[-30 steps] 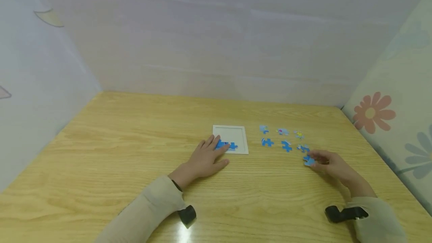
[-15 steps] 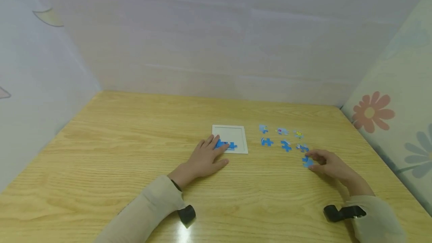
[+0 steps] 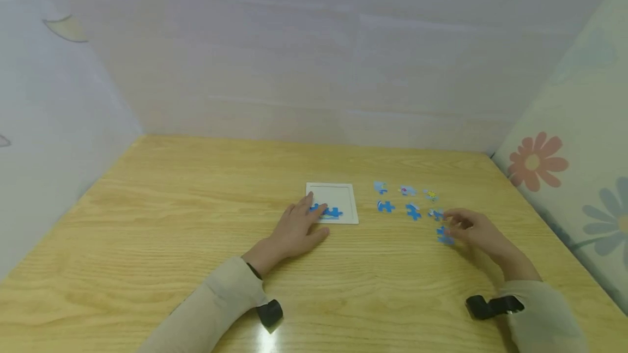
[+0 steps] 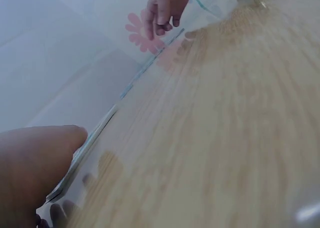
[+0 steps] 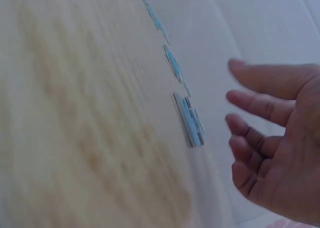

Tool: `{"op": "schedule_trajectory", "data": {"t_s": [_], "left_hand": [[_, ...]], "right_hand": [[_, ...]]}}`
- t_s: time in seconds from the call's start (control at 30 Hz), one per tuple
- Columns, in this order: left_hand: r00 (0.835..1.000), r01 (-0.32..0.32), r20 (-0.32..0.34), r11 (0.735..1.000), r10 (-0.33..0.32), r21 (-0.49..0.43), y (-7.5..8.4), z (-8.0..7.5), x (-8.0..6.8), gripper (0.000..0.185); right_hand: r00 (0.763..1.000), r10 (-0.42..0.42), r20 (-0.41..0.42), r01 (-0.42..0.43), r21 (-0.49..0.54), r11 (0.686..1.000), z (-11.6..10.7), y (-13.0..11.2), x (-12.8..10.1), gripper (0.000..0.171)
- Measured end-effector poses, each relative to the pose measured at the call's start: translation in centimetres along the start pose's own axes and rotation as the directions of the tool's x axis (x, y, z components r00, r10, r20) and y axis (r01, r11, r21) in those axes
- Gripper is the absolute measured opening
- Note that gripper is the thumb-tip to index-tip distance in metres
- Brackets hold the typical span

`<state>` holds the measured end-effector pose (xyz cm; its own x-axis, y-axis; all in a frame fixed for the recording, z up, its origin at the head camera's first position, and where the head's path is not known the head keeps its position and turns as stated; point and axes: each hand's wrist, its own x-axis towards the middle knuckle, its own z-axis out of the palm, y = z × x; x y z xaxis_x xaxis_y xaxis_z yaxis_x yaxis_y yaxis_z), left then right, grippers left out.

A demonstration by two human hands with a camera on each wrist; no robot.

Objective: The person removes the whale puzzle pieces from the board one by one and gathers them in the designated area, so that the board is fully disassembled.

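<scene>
**Wooden table, jigsaw under way**

Wooden table [image 3: 147,244] is hosting a jigsaw. Left hand [image 3: 296,227] is lying flat, pressing the placed blue pieces [image 3: 327,212] in the white tray [image 3: 349,217]. Right hand [image 3: 473,229], fingers loose and holding nothing, is hovering beside a loose piece [image 3: 444,236] it was touching a second ago. Next, I'd judge: pinching one.

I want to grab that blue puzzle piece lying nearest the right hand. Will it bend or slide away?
The puzzle piece looks thin and flat, so it is probably light and fairly stiff. It lies flush on the smooth wooden table, so it may skid when pushed. The right hand would likely need fingertips at its edge.
</scene>
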<state>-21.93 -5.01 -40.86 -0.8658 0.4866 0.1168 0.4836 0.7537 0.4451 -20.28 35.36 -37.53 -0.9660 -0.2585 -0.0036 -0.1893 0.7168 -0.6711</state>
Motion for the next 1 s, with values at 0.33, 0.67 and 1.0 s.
{"op": "schedule_trajectory", "data": {"t_s": [0.33,0.67,1.0], "left_hand": [[0.996,0.062,-0.071,0.998,-0.062,0.005,-1.5,0.1,0.3,0.053],[0.993,0.109,-0.058,0.993,-0.107,0.043,-2.1,-0.6,0.1,0.053],[0.989,0.141,-0.056,0.99,-0.139,0.029,-2.3,-0.8,-0.2,0.05]], "right_hand": [[0.988,-0.151,-0.032,0.153,0.062,0.986,1.5,-4.4,2.9,0.038],[0.983,-0.168,0.072,0.157,0.136,0.978,4.9,-8.7,7.1,0.04],[0.958,-0.223,0.182,0.191,0.181,0.965,9.2,-11.3,10.0,0.043]]}}
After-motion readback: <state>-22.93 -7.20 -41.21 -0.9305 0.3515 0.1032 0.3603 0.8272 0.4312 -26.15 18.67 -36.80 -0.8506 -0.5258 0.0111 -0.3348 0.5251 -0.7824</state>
